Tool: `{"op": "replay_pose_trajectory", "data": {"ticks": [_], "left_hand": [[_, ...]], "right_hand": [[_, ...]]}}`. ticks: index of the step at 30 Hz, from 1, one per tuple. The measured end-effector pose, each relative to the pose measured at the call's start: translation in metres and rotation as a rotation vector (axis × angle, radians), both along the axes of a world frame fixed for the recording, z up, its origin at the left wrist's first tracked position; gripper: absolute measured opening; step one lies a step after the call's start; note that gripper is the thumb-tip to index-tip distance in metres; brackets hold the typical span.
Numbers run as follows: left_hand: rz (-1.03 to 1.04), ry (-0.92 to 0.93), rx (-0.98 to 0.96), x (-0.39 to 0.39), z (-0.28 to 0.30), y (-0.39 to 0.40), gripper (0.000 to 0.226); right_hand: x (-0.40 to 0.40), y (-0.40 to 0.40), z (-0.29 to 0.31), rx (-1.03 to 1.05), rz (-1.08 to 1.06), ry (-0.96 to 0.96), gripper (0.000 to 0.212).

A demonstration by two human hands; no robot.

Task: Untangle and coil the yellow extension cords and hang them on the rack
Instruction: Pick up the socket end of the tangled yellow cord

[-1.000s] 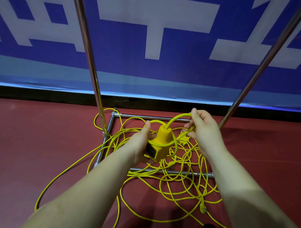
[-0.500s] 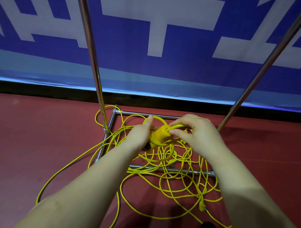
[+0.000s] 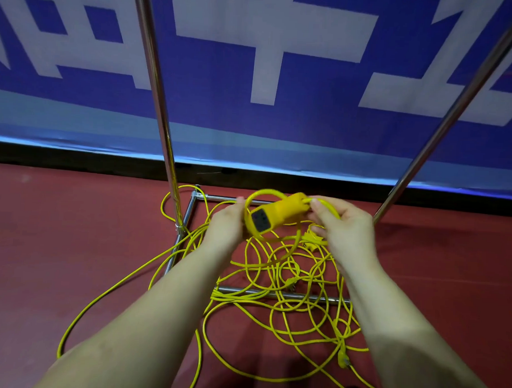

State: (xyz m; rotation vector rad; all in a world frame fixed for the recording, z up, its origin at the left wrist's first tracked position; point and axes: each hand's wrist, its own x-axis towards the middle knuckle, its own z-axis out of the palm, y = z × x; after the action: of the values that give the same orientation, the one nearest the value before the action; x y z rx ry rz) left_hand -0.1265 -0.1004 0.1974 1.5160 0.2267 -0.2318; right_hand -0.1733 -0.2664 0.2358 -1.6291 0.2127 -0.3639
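A yellow socket block point(image 3: 273, 216) with a black outlet face lies tilted between my hands, above the floor. My left hand point(image 3: 226, 226) grips its outlet end. My right hand point(image 3: 345, 229) pinches the yellow cord where it leaves the block's narrow end. A loop of that cord circles the block. Below, tangled yellow extension cords point(image 3: 289, 285) lie spread over the red floor and across the rack's base. A yellow plug point(image 3: 343, 361) lies near my right forearm, another plug point(image 3: 314, 239) under my right hand.
The metal rack has a left upright point(image 3: 156, 97), a slanted right upright point(image 3: 455, 108) and a low base frame point(image 3: 277, 294) on the red floor. A blue and white banner wall stands behind it. One cord strand point(image 3: 100, 298) trails out to the left.
The socket block has tipped from upright to lying sideways, its outlet face now toward me. My right hand moved from the raised loop down to the block's narrow end.
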Motion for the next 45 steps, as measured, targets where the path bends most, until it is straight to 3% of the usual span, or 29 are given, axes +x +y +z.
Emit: {"op": "replay_pose_trajectory", "data": {"ticks": [2, 4, 8, 11, 16, 22, 27, 29, 33, 35, 39, 45], "left_hand": [[0.055, 0.028, -0.152, 0.002, 0.003, 0.006, 0.037], [-0.004, -0.026, -0.1, 0.004, 0.002, 0.011, 0.037], [-0.152, 0.013, -0.074, -0.002, 0.001, 0.006, 0.042], [-0.202, 0.043, -0.134, -0.005, 0.002, 0.0, 0.032], [-0.194, -0.021, -0.236, -0.007, -0.001, -0.007, 0.061], [-0.315, -0.255, 0.055, -0.01, -0.005, -0.001, 0.079], [-0.309, -0.313, 0.243, -0.013, -0.004, -0.004, 0.082], [-0.299, -0.344, 0.316, -0.014, -0.006, -0.004, 0.075], [-0.22, -0.41, 0.474, -0.023, -0.001, -0.005, 0.055], [-0.167, -0.454, 0.523, -0.026, 0.0, -0.003, 0.051], [-0.034, -0.577, 0.542, -0.027, 0.002, -0.005, 0.036], [0.009, -0.416, 0.402, -0.018, 0.004, -0.004, 0.042]], "right_hand": [[0.001, -0.008, 0.005, 0.178, -0.07, 0.027, 0.013], [0.001, -0.016, 0.008, 0.27, -0.078, 0.037, 0.011], [0.001, -0.016, 0.005, 0.29, -0.078, 0.061, 0.01], [0.002, -0.011, 0.004, 0.324, -0.06, 0.069, 0.009], [0.002, -0.007, 0.004, 0.411, -0.054, 0.089, 0.019], [0.003, -0.012, 0.002, 0.519, -0.118, 0.134, 0.025], [0.005, -0.012, 0.0, 0.509, -0.091, 0.137, 0.023], [0.005, -0.012, 0.0, 0.447, -0.076, 0.13, 0.024], [0.005, -0.012, -0.001, 0.111, 0.01, 0.089, 0.021], [0.004, -0.011, -0.002, 0.083, 0.042, 0.077, 0.022], [0.006, -0.01, -0.006, 0.181, -0.001, 0.07, 0.028], [0.007, -0.01, -0.004, 0.353, -0.016, 0.054, 0.03]]}}
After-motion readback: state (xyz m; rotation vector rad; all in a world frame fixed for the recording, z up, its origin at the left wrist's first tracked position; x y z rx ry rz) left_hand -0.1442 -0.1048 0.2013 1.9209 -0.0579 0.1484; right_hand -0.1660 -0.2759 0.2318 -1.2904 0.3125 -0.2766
